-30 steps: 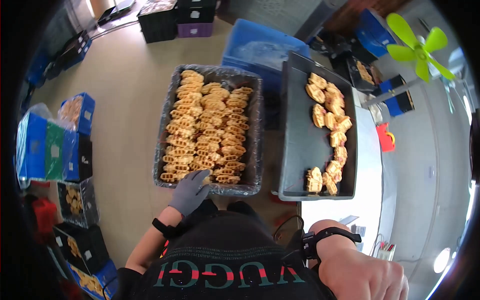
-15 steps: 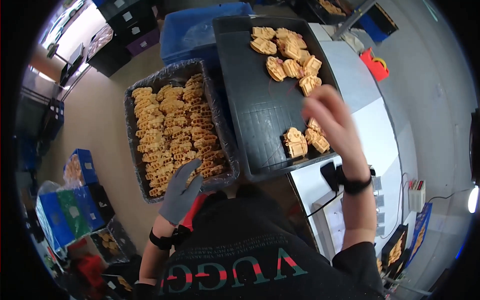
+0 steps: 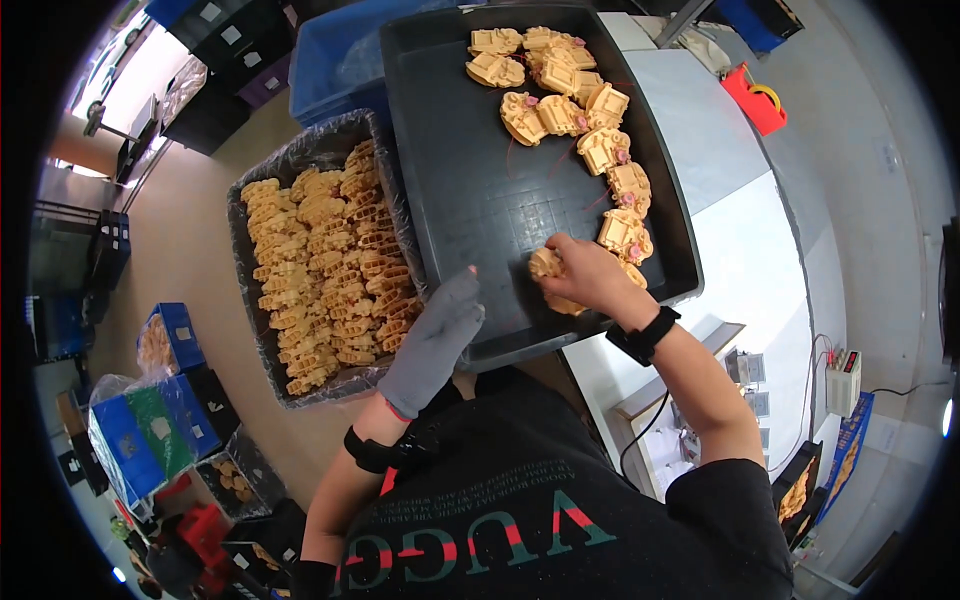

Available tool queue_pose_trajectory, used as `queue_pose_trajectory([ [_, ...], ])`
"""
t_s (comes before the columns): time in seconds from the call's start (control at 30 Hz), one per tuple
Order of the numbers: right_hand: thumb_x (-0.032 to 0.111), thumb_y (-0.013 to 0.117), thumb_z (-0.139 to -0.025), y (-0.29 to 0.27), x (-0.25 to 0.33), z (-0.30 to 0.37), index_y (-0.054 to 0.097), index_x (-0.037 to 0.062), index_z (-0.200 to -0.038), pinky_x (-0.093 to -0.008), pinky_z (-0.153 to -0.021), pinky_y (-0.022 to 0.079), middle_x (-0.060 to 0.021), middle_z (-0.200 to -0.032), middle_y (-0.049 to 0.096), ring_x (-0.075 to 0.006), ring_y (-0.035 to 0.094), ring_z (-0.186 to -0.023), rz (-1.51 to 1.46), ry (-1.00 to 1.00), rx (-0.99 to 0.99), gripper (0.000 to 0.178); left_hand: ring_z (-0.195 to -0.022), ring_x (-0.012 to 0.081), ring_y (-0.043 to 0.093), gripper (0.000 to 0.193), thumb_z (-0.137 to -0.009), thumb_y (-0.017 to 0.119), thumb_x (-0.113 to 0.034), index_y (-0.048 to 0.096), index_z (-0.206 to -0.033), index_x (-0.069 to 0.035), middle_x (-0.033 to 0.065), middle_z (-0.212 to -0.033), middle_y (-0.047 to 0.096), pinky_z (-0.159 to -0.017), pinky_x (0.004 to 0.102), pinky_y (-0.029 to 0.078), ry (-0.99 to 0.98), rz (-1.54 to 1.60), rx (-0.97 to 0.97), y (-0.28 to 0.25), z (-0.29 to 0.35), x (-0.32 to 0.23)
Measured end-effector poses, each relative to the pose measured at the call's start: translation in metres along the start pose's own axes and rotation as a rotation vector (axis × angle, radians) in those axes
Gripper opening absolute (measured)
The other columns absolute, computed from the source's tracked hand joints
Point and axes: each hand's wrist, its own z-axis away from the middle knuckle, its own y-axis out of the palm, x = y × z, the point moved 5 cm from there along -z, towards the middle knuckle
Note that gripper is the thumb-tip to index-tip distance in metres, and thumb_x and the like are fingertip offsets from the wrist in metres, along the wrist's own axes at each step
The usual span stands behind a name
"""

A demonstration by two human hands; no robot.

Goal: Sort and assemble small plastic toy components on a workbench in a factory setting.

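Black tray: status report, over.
Right hand gripping tan part in black tray. Gloved left hand by tray's left edge. More tan parts along right side.

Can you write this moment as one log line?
Right hand: grips tan moulded-plastic part at black rectangular plastic tray | Left hand: grey-gloved, open, by tray's near-left corner | Dark film-lined rectangular bin: rows of tan parts

Right hand (image 3: 592,276) partly hides tan piece (image 3: 544,263).
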Motion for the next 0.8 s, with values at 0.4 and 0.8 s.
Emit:
queue_pose_trajectory([
  [0.4, 0.034, 0.073, -0.078, -0.033, -0.053, 0.038, 0.051, 0.0043, -0.12, -0.042, -0.081, 0.05, -0.0167, -0.101, 0.064, -0.0332, 0.062, -0.095, 0.191, 0.02, -0.276, 0.056, -0.092, 0.0163, 0.061, 0.038, -0.102, 0.038, -0.037, 0.051, -0.124, -0.008, 0.0044, -0.104, 0.06, -0.082, 0.0316, 0.052, -0.19, 0.708, 0.062, 0.008, -0.008, 0.016],
  [0.8, 0.015, 0.06, -0.09, -0.045, -0.018, 0.057, 0.048, 0.0011, -0.122, -0.03, -0.078, 0.051, -0.0106, -0.1, 0.064, -0.0167, 0.063, -0.09, -0.633, 0.037, -0.03, 0.036, -0.091, 0.0231, 0.064, 0.047, -0.095, 0.049, -0.05, 0.06, -0.107, -0.006, 0.0087, -0.094, 0.064, -0.091, 0.0433, 0.051, -0.087, 1.135, 0.004, -0.049, 0.017, 0.023],
])
